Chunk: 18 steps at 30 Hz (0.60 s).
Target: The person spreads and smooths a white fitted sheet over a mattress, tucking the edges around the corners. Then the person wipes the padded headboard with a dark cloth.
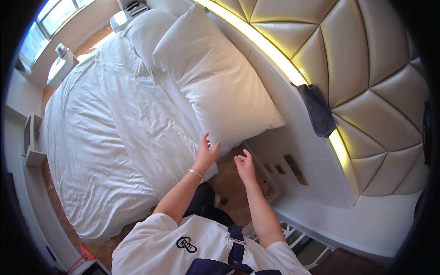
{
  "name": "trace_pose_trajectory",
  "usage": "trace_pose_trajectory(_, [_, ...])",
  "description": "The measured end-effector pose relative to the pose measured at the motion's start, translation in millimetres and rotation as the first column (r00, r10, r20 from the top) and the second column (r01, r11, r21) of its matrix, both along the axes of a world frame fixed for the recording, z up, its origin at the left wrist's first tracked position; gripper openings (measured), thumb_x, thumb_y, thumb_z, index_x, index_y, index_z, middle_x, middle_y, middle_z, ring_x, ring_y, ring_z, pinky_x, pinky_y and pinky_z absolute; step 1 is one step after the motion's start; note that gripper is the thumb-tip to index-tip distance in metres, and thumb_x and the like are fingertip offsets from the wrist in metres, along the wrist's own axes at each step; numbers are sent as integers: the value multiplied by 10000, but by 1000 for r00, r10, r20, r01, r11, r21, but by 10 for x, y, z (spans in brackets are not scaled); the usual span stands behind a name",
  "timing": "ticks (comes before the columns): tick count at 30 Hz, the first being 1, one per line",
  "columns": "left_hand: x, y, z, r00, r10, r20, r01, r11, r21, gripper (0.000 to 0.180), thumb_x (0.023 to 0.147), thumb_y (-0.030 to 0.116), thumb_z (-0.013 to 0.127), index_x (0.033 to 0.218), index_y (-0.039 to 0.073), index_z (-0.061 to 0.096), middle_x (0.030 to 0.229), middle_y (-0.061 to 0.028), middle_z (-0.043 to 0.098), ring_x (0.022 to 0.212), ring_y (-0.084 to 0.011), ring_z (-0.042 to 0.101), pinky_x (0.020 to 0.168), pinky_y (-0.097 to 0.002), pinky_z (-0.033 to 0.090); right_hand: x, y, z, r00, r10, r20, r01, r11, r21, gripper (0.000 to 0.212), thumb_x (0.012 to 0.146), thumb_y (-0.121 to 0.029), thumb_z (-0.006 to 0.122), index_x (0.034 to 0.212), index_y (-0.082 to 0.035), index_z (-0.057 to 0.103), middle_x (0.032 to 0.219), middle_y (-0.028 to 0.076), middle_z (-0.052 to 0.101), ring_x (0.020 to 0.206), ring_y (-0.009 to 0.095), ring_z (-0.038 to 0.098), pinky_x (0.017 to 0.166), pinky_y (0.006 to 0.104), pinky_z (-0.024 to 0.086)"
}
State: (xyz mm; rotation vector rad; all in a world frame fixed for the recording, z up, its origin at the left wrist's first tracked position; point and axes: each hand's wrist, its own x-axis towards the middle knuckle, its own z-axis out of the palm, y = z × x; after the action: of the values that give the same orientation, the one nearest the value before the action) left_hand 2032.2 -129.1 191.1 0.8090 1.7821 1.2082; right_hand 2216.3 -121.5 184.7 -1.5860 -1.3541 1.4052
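Note:
My left hand [206, 155] is at the near edge of the bed, close to the lower corner of a large white pillow [224, 87]. Its fingers are apart and loosely bent, with nothing held. To its right, my right hand [246, 168] hovers above the gap between bed and headboard wall, empty, its fingers partly curled and apart. The pillow lies along the head of the bed, overlapping a second white pillow [142, 34] at the far end. A rumpled white duvet [110, 137] spreads over the bed to the left.
A padded beige headboard [353, 50] with a lit strip [275, 55] lines the right side. A dark pouch-like item [316, 110] hangs over its ledge. Wall sockets [294, 169] sit lower down. Beyond the bed is a bedside table [126, 17]; wooden floor [233, 183] shows beneath my hands.

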Motion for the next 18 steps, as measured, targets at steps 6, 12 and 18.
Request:
trace_pose_trajectory(6, [-787,627,-226,975,211,72,-202,973,-114,848,799,345,730,1420,-20,283,1267,-315,472,1190,-387,476,985,-414,412,-279,736,-87,974,-213,-75,184,941,-283,804,829,-375,722,1424,-47,291,1235,138,567,1014,224,568,836,355,474])
trace_pose_trajectory(12, [-454,1617,270,743,-94,-663,126,992,1,831,784,346,699,1433,27,289,1408,-359,298,1317,-468,310,1077,-504,296,35,1677,519,892,-263,368,-9,802,597,653,792,-211,710,1335,-3,414,1346,238,450,1234,387,457,1019,444,384])
trace_pose_trajectory(18, [122,1939,874,683,-478,-552,632,766,120,638,803,294,679,1335,32,444,1415,-285,358,1295,-473,352,1033,-522,348,738,2295,1473,318,-745,586,33,627,779,645,799,-382,679,1346,-128,451,1433,217,367,1302,452,335,1016,646,257])
